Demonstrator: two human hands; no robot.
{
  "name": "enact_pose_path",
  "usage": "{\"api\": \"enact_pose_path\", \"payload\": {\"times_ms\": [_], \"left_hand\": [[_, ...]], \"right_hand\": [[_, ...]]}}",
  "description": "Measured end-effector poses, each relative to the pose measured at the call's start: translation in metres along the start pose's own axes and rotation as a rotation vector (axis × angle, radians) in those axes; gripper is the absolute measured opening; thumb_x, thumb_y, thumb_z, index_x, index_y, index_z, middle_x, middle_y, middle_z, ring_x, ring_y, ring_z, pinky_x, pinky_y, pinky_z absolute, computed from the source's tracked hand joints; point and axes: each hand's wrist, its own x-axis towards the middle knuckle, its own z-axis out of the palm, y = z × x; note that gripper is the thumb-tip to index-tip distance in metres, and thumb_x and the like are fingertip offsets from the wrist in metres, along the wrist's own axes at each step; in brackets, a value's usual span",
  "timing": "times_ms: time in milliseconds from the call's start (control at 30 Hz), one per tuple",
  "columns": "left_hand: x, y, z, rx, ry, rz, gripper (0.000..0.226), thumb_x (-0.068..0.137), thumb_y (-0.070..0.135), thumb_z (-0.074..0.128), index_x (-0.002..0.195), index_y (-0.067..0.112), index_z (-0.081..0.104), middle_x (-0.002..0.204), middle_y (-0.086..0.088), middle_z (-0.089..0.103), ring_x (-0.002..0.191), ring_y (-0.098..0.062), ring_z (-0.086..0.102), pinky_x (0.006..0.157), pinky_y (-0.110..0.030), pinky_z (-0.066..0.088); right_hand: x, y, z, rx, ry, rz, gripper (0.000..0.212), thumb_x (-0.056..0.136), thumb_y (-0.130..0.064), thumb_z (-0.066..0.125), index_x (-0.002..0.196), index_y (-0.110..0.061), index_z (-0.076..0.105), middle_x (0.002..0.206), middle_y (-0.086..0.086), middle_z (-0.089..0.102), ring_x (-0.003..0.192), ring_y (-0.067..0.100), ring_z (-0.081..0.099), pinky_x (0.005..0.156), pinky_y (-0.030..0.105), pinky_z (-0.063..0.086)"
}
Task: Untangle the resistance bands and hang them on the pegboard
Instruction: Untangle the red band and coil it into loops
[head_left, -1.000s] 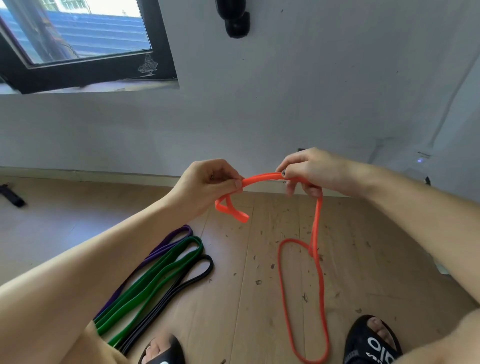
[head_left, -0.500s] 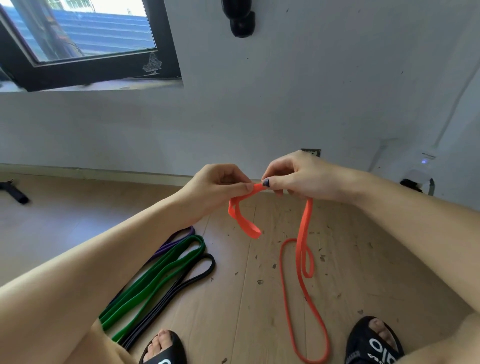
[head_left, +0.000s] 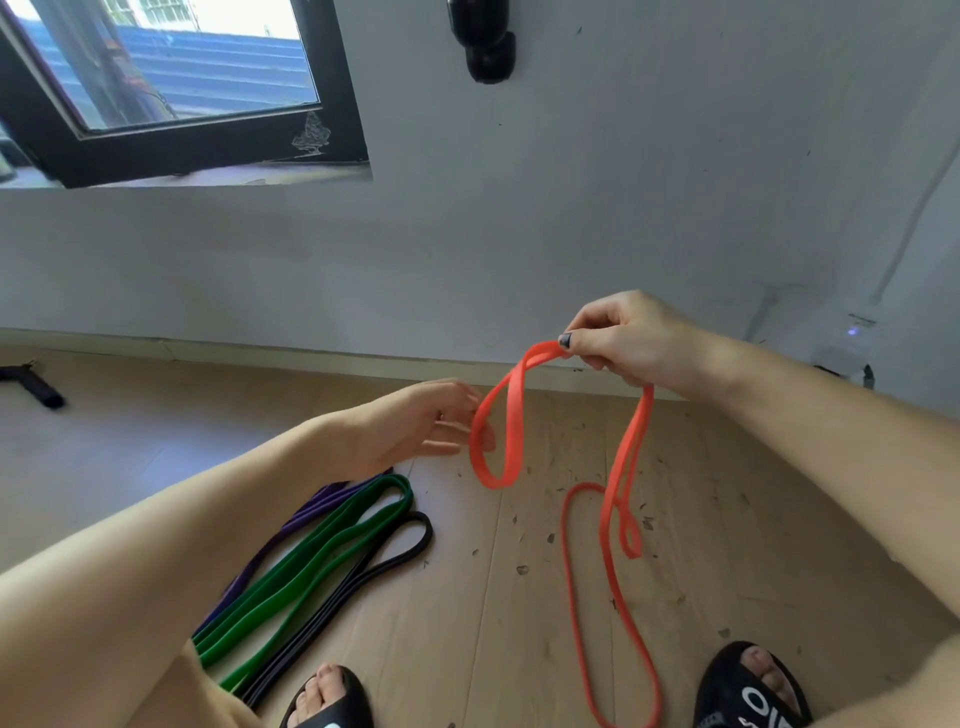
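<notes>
Since half a second ago the left hand (head_left: 431, 423) has let go of the orange band (head_left: 618, 467) and dropped lower and to the left; its grip is now loose, fingers extended toward the short hanging loop, with the fingertips just at or behind that loop. Whether they touch it I cannot tell. The right hand (head_left: 623, 343) has lifted a little and keeps its grip closed on the orange band, pinching the top of it between thumb and fingers. From that pinch one loop hangs down on the left, and a longer doubled strand falls on the right, twists into a small loop, and trails in a wide curve onto the wooden floor (head_left: 467, 597) near the right sandal (head_left: 748, 691). On the floor to the left lie the purple band (head_left: 291, 525), the green band (head_left: 332, 545) and the black band (head_left: 384, 561), side by side, running back toward the left sandal (head_left: 327, 701).
</notes>
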Motion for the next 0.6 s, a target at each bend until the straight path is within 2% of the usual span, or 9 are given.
{"api": "enact_pose_path", "payload": {"times_ms": [67,167,233,333,467,533,600], "left_hand": [[-0.001,-0.004,-0.007,-0.144,-0.06,-0.055,0.023,0.092,0.02,0.055,0.105,0.011,0.071,0.108,-0.016,0.067,0.106,-0.031,0.066,0.112,-0.049,0.046],[-0.003,-0.007,-0.012,-0.276,-0.127,-0.123,0.031,0.094,0.001,0.05,0.12,0.0,0.067,0.101,-0.016,0.06,0.098,-0.031,0.066,0.104,-0.048,0.052],[-0.005,-0.005,-0.015,-0.338,-0.149,-0.146,0.034,0.097,-0.003,0.047,0.126,-0.004,0.065,0.101,-0.015,0.061,0.096,-0.029,0.069,0.1,-0.046,0.055],[-0.009,-0.002,-0.021,-0.388,-0.143,-0.138,0.033,0.095,-0.001,0.05,0.122,-0.003,0.069,0.104,-0.019,0.067,0.099,-0.029,0.071,0.101,-0.043,0.056],[-0.011,-0.001,-0.025,-0.284,-0.04,-0.074,0.023,0.093,-0.002,0.059,0.111,0.001,0.072,0.098,-0.018,0.07,0.089,-0.025,0.072,0.091,-0.037,0.061],[-0.011,-0.001,-0.025,-0.104,0.062,-0.063,0.013,0.095,0.001,0.063,0.104,0.005,0.072,0.093,-0.013,0.068,0.079,-0.019,0.07,0.077,-0.03,0.063],[-0.01,0.0,-0.024,0.169,0.169,-0.043,0.009,0.097,0.002,0.064,0.102,0.006,0.071,0.088,-0.01,0.063,0.071,-0.015,0.064,0.062,-0.025,0.059]], "right_hand": [[0.0,0.003,-0.002,-0.023,0.04,0.011,0.018,0.097,-0.024,0.064,0.085,-0.015,0.074,0.057,-0.007,0.055,0.046,0.013,0.039,0.043,0.024,0.03],[-0.001,0.007,-0.005,-0.089,0.074,0.014,0.018,0.096,-0.026,0.064,0.085,-0.016,0.074,0.06,-0.007,0.056,0.041,0.005,0.041,0.041,0.021,0.033],[-0.001,0.009,-0.008,-0.114,0.086,0.016,0.018,0.096,-0.026,0.064,0.086,-0.016,0.075,0.062,-0.005,0.057,0.037,0.001,0.041,0.039,0.017,0.032],[0.0,0.012,-0.011,-0.112,0.099,0.033,0.018,0.096,-0.025,0.064,0.086,-0.015,0.075,0.064,-0.001,0.058,0.038,0.002,0.041,0.04,0.018,0.033],[-0.001,0.014,-0.014,-0.105,0.088,0.05,0.017,0.094,-0.026,0.066,0.084,-0.017,0.075,0.064,-0.001,0.058,0.039,0.002,0.039,0.042,0.02,0.032],[-0.001,0.014,-0.013,-0.084,0.065,0.056,0.017,0.094,-0.025,0.066,0.084,-0.016,0.076,0.062,-0.003,0.057,0.039,0.002,0.038,0.04,0.019,0.031],[-0.002,0.011,-0.009,-0.104,0.021,0.045,0.017,0.094,-0.026,0.066,0.085,-0.016,0.077,0.061,-0.006,0.056,0.04,0.002,0.039,0.041,0.018,0.031]]}}
